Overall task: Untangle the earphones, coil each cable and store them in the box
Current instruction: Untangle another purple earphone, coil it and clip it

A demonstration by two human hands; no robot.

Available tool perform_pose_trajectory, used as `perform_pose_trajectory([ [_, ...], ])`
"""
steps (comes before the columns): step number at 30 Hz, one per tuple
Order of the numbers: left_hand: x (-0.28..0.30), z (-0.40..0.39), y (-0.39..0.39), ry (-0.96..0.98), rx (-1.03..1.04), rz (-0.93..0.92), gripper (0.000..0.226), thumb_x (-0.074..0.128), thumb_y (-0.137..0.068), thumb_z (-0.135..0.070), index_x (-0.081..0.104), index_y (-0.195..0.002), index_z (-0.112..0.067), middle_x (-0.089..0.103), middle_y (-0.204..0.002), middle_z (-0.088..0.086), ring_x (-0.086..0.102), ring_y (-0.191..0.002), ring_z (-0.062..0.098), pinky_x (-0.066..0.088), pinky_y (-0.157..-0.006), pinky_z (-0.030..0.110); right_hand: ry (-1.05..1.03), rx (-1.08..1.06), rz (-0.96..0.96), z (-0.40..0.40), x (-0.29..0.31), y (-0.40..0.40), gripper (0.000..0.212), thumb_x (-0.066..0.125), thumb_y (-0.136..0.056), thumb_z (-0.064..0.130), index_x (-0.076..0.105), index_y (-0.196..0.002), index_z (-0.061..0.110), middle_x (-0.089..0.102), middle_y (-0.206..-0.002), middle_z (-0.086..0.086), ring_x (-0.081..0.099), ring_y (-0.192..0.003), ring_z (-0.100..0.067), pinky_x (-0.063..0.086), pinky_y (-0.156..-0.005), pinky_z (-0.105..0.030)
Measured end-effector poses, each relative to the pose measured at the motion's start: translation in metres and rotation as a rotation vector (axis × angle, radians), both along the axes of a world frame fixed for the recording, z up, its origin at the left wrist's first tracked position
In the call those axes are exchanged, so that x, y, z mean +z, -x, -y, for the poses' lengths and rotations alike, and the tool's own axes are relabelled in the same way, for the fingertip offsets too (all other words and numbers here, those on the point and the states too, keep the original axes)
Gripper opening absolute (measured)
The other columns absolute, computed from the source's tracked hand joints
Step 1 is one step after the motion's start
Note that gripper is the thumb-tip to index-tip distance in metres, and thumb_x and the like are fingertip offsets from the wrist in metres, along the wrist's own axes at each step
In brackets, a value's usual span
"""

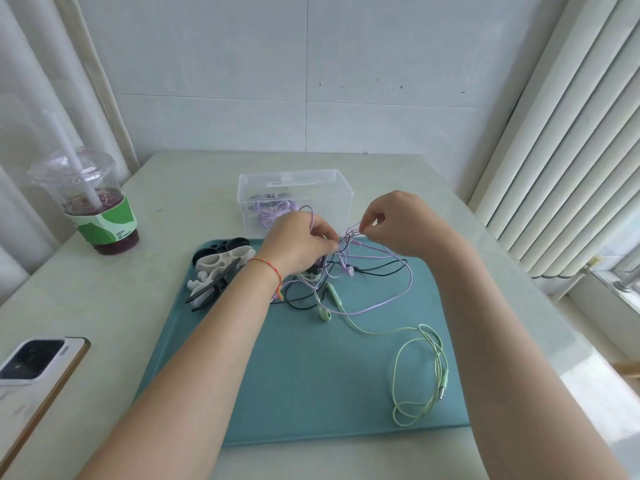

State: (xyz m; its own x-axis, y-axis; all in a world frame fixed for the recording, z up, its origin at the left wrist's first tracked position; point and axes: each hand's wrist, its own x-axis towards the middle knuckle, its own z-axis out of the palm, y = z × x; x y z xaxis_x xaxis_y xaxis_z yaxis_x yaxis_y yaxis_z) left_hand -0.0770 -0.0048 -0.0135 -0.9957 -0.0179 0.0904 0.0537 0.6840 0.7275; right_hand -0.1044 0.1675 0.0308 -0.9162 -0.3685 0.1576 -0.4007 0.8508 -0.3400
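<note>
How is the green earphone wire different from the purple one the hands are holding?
The light green earphone cable lies flat on the teal mat, untouched; the lilac purple earphone cable is pinched and lifted by the left hand and right hand.
The green cable's end trails out in loose loops with its plug free; the purple one is knotted with black cables.
Both are thin wired earphones, not yet coiled.

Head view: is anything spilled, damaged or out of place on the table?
Nothing looks spilled or broken. The cables are a knot on the mat, as the task expects, with both hands pinching purple strands. The only oddity: the phone juts past the table's near edge, cut off by the frame.
</note>
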Motion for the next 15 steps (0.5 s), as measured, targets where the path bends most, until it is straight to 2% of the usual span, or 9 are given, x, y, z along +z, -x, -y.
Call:
perform_pose_trajectory([
  [2, 0.001, 0.0, 0.0, -0.038, 0.022, -0.036, 0.007, 0.072, -0.083, -0.019, 0.072, -0.081, -0.026, 0.072, -0.082, -0.003, 0.065, -0.075, 0.014, 0.048, -0.071, 0.021, 0.023, 0.012, 0.014, -0.002, 0.0, 0.0, 0.009, 0.067, -0.084, 0.019, 0.075, -0.086, 0.016, 0.048, -0.067, 0.014, 0.045, -0.064, -0.002, 0.032, -0.054, -0.014],
  [4, 0.003, 0.0, 0.0, -0.075, 0.029, -0.071, 0.009, 0.072, -0.084, -0.016, 0.071, -0.083, -0.026, 0.072, -0.083, -0.005, 0.064, -0.075, 0.01, 0.046, -0.068, 0.015, 0.066, 0.011, 0.018, -0.002, 0.0, 0.0, 0.009, 0.071, -0.083, 0.027, 0.073, -0.084, 0.018, 0.047, -0.065, 0.013, 0.044, -0.062, 0.0, 0.031, -0.053, -0.018],
  [7, 0.005, -0.001, -0.001, -0.18, 0.019, -0.115, 0.012, 0.073, -0.083, -0.013, 0.072, -0.084, -0.025, 0.072, -0.083, -0.007, 0.063, -0.073, 0.006, 0.045, -0.066, 0.009, 0.065, -0.032, 0.002, 0.0, -0.003, 0.0, 0.006, 0.069, -0.083, 0.025, 0.073, -0.083, 0.022, 0.046, -0.061, 0.012, 0.044, -0.06, -0.003, 0.031, -0.05, -0.021],
  [9, 0.009, -0.001, -0.002, -0.314, 0.01, -0.17, 0.017, 0.073, -0.082, -0.009, 0.071, -0.081, -0.026, 0.07, -0.08, -0.01, 0.062, -0.072, 0.0, 0.047, -0.07, 0.012, 0.007, -0.072, 0.028, 0.001, -0.006, 0.001, 0.008, 0.066, -0.082, 0.022, 0.074, -0.082, 0.023, 0.051, -0.063, 0.011, 0.05, -0.062, -0.009, 0.034, -0.051, -0.022],
  [11, 0.01, 0.002, -0.001, -0.484, 0.05, -0.253, 0.022, 0.072, -0.083, -0.007, 0.069, -0.078, -0.028, 0.068, -0.075, -0.014, 0.06, -0.069, -0.002, 0.045, -0.067, 0.013, -0.031, -0.109, 0.06, 0.0, -0.01, 0.003, 0.01, 0.064, -0.081, 0.018, 0.074, -0.081, 0.022, 0.056, -0.068, 0.012, 0.056, -0.072, -0.016, 0.038, -0.054, -0.023],
  [13, 0.011, 0.006, 0.002, -0.641, 0.144, -0.333, 0.021, 0.072, -0.083, -0.007, 0.069, -0.078, -0.027, 0.066, -0.073, -0.013, 0.06, -0.069, 0.005, 0.043, -0.063, 0.014, -0.013, -0.129, 0.062, -0.003, -0.011, 0.004, 0.011, 0.062, -0.083, 0.016, 0.072, -0.082, 0.019, 0.055, -0.07, 0.013, 0.055, -0.074, -0.018, 0.037, -0.053, -0.022],
  [15, 0.01, 0.008, 0.003, -0.702, 0.199, -0.39, 0.021, 0.071, -0.082, -0.006, 0.069, -0.078, -0.026, 0.067, -0.074, -0.01, 0.061, -0.072, 0.01, 0.05, -0.068, 0.024, 0.016, -0.135, 0.046, -0.005, -0.009, 0.006, 0.011, 0.059, -0.086, 0.014, 0.07, -0.085, 0.014, 0.058, -0.075, 0.007, 0.054, -0.077, -0.019, 0.037, -0.054, -0.025],
])
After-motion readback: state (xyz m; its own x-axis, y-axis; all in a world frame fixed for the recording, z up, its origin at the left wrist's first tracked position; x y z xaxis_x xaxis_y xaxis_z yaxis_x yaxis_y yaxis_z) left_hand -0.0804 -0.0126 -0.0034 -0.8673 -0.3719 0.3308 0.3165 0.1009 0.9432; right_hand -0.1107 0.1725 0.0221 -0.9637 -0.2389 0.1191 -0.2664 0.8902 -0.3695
